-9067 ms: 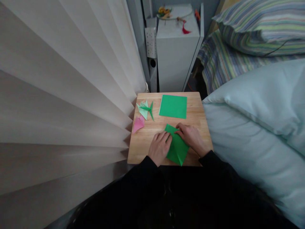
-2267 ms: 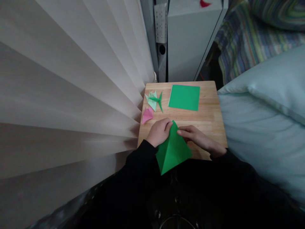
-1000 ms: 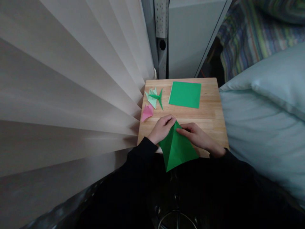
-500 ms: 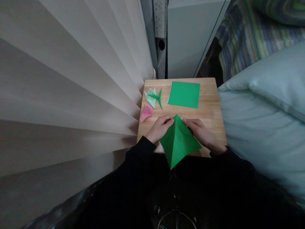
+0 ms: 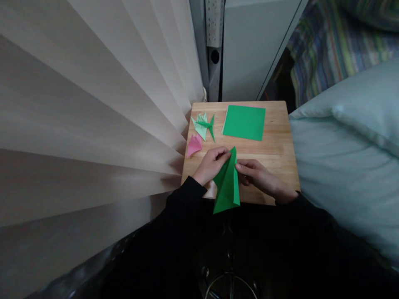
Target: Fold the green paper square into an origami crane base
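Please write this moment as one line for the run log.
left hand: pinches top of folded green paper | right hand: grips its right edge | paper: raised, folded narrow | table: green square sheet, folded figures

Single head-worn view, steeply downward and near, over small wooden table point(image 5: 277, 151).

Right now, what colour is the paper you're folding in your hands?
Bright green; the folded paper shows best in the head view, pinched between both hands.

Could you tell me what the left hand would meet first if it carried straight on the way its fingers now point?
The left hand points up and to the right, its fingertips at the top of the folded green paper. Past that, it would probably meet the flat green sheet on the wooden table.
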